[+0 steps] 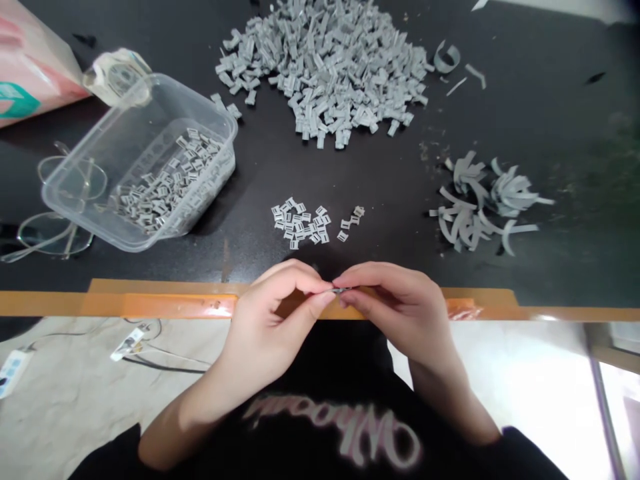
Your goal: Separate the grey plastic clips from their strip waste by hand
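My left hand (285,313) and my right hand (400,303) meet at the table's front edge, each in a pinch. Between their fingertips is a small grey part (340,290), mostly covered by the fingers, so its shape is hard to make out. Just beyond my hands lies a loose group of small light-grey frame-like pieces (300,223). A few more such pieces (351,223) lie to the right of that group. Farther back rises a large heap of grey plastic parts (335,67).
At left, a clear plastic box (135,130) holds many small grey pieces. Beside it are eyeglasses (55,233), a roll of tape (120,73) and a pink bag (37,60). Curled grey strips (467,223) lie at right. Orange tape (175,305) lines the table edge.
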{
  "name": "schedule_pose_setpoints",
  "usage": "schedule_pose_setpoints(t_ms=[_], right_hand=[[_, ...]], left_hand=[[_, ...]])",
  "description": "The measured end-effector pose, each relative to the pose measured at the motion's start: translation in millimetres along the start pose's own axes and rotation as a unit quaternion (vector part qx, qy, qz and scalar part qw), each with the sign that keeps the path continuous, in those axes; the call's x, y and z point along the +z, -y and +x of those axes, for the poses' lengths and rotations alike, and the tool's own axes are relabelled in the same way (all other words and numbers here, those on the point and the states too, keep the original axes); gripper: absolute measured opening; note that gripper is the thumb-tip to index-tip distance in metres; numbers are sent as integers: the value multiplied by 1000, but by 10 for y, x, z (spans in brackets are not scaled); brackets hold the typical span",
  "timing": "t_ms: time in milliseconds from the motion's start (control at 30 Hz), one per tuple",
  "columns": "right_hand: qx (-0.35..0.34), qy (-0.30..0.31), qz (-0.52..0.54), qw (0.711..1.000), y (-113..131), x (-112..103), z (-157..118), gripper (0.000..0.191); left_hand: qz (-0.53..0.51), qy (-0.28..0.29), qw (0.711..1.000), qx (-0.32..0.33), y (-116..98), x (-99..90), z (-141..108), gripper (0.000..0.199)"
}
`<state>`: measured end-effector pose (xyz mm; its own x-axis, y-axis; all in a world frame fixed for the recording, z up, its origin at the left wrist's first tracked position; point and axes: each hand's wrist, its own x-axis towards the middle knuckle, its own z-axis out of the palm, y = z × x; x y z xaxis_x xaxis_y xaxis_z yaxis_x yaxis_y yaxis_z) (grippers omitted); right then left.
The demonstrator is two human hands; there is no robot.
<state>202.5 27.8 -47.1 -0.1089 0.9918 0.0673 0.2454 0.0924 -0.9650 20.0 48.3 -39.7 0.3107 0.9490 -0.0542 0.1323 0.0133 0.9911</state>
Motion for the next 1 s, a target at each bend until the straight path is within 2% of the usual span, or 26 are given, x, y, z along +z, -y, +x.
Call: schedule_pose_setpoints(t_ms=[133,200,300,400,467,567,667,767,800,833,900,1000], right_hand=[[4,-64,-24,998,10,50,-1,11],[-18,-70,-49,996,31,43,49,11],[-83,-9,-81,993,76,-9,185,14],[-177,85,-106,975,138,-82,338,16],[-207,136,-127,961,167,-131,450,15],[-162,143,-166,962,128,-210,716,12],[-47,42,-131,989,-23,-302,1145,13],[53,-15,-33,998,-167,-430,1559,45],[78,-8,-20,997,-189,-486,1646,58],[94,-7,-24,995,-194,-549,1696,65],[75,-24,-50,996,-163,-703,1682,67],[61,-58,-149,985,-105,-988,1444,46]], left_hand=[[29,-34,997,70,48,51,46,14],[23,-49,994,91,60,62,80,13],[-15,-51,996,70,43,35,129,15],[-64,-29,998,-4,6,-47,161,19],[-86,-7,995,-52,2,-119,182,19],[-29,-9,998,-58,58,-216,236,15],[151,-42,988,14,178,-267,312,18],[327,-61,941,65,298,-257,376,23],[365,-62,926,71,327,-245,389,24],[392,-59,915,75,347,-231,399,25],[415,-49,905,81,363,-207,409,25],[420,-39,902,91,351,-191,419,23]])
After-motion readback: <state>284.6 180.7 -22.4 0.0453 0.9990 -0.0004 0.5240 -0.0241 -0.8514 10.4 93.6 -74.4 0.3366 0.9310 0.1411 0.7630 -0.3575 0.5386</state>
